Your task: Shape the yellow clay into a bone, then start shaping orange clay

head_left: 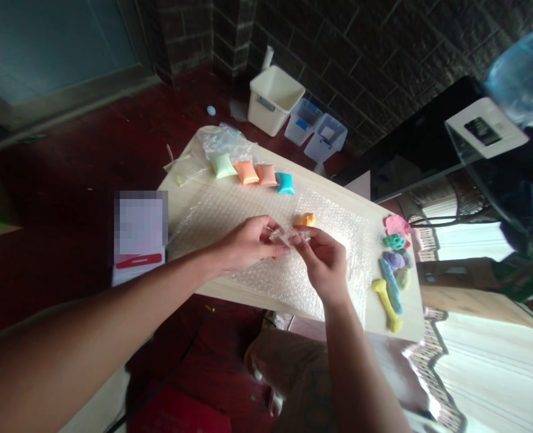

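Between them, my left hand [257, 243] and my right hand [323, 258] pinch a small crumpled piece of clear plastic [284, 236], perhaps a wrapper. Just beyond my right fingers an orange-yellow lump of modelling clay [308, 219] rests on a sheet of bubble wrap [271, 276]. Farther back lie small packets in a row: light green [222, 166], orange [247, 172], peach [267, 175] and turquoise [285, 183].
Shaped clay pieces sit at the table's right end, among them a yellow bone shape [387, 305], a blue roll [391, 285] and a pink piece [397, 226]. Clear plastic bags [225, 139] lie at the far left corner. Bins [273, 99] stand on the floor behind the table [325, 180].
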Motion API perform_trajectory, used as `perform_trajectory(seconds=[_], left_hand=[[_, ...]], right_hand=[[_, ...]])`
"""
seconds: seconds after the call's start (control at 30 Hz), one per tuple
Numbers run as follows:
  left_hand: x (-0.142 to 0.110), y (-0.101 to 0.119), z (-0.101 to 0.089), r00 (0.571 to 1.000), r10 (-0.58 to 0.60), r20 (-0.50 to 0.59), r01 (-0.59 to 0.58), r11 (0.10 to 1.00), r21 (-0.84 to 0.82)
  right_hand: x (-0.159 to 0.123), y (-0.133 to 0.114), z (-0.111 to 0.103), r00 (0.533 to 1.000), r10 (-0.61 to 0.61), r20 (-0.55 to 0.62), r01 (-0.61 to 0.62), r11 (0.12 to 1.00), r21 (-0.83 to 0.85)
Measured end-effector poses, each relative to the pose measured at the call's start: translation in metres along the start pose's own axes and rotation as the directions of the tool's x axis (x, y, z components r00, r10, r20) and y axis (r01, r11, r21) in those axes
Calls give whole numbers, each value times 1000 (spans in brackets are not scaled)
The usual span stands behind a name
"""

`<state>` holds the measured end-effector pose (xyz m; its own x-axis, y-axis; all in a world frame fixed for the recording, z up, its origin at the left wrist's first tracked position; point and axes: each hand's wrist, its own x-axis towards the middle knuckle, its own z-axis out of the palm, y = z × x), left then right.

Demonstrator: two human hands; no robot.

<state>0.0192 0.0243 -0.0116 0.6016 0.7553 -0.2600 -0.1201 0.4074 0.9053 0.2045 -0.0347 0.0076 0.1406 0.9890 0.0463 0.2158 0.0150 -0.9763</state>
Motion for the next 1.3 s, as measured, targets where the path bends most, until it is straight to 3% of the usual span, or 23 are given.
perform_trajectory(seconds=[0.17,0.33,0.4,0.47,0.53,0.6,0.73,0.83,0.93,1.03,1.17,1.3], left_hand=[[2,0,-3,994,90,-54,-80,983,165],[3,-1,-12,932,350,-98,-220,759,613],[3,0,-12,913,378,-151,-233,790,567],[2,1,-9,940,290,-180,-215,912,348],[1,1,-3,983,147,-112,-136,986,101],[0,-1,3,997,67,-43,-67,998,-17],[0,-5,6,995,76,-68,-72,996,53],[-1,-6,2,992,124,3,-120,957,265],[-4,-6,-2,980,181,82,-199,861,467],[-5,-9,-4,987,140,76,-160,869,469],[-4,-10,-3,998,17,58,-33,956,293],[-3,-6,-1,998,-3,67,-12,974,225]], right_hand=[[2,4,5,990,54,-131,-45,997,68],[0,0,2,975,62,-211,-58,998,23],[-1,-1,0,969,71,-237,-73,997,-2],[-2,-1,1,964,79,-255,-79,997,13],[-2,1,4,963,90,-253,-73,994,75],[-3,4,7,974,109,-199,-81,986,145],[-2,10,3,981,182,-71,-160,957,241],[-2,9,-6,970,239,38,-242,944,226],[-1,6,-11,955,255,149,-274,954,123],[-2,6,-8,975,203,94,-209,976,65],[-4,6,2,994,106,-33,-105,993,51],[-5,4,9,992,115,-59,-115,993,-4]])
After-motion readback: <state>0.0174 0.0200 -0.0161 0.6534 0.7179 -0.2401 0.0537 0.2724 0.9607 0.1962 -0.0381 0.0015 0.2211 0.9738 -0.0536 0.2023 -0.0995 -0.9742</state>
